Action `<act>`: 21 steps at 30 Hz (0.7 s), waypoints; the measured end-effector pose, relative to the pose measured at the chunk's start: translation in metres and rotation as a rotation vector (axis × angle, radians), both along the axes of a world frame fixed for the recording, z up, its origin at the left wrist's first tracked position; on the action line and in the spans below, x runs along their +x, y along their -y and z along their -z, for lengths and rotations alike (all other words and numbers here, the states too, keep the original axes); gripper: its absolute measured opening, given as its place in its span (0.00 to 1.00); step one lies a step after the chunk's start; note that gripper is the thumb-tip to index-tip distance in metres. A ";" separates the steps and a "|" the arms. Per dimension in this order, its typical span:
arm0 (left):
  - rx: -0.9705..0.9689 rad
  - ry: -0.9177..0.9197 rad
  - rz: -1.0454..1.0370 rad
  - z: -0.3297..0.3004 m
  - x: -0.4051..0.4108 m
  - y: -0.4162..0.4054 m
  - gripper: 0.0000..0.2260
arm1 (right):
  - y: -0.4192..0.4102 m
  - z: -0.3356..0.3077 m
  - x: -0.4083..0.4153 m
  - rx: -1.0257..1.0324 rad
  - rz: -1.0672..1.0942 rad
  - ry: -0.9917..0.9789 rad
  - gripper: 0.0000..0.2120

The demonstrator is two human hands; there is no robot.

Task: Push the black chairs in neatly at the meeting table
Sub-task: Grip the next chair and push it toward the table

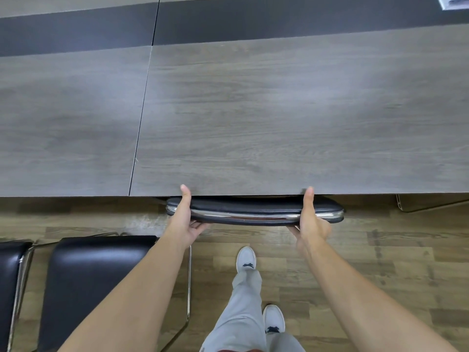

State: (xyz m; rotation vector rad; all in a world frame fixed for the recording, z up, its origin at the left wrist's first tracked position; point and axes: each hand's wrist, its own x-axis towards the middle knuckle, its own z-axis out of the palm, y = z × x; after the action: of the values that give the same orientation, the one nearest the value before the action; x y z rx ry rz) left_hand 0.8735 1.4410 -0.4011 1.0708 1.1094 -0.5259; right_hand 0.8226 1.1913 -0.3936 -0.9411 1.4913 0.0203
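The black chair (253, 210) stands tucked under the near edge of the grey wood-grain worktop (253, 110), so that only the top of its padded backrest and the chrome bar along it show, just below the worktop's edge at about 6 o'clock from the worktop's middle. The left hand (184, 219) grips the backrest near its 9 o'clock end: the thumb lies over the top pointing toward the worktop, the fingers curl under the rear side. The right hand (311, 222) holds the same backrest toward its 3 o'clock end in the same way, thumb over the top, fingers wrapped beneath. Both grips are clamped on the backrest, which spans between them and runs a little beyond each hand.

At 7 o'clock from this chair a second black chair (96, 288) stands out on the wooden floor (380, 262), apart from the worktop, with a third chair (10, 288) just beside it at the frame's left edge.
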 end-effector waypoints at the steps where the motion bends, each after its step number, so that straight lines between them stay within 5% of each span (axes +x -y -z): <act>1: -0.003 -0.006 -0.016 -0.002 0.000 0.002 0.32 | 0.001 -0.001 0.001 0.012 -0.006 0.006 0.32; 8: 0.095 -0.032 -0.057 -0.014 -0.012 0.017 0.42 | 0.011 -0.009 -0.003 0.147 -0.045 0.025 0.32; 21: 0.233 0.173 0.047 -0.099 -0.095 0.030 0.25 | -0.016 -0.082 -0.069 0.172 -0.197 0.224 0.31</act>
State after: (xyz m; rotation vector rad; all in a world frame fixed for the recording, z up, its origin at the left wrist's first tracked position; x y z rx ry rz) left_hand 0.7787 1.4106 -0.3023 1.3222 1.0111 -0.3379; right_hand 0.7537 1.2070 -0.3115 -0.9155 1.1677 0.1784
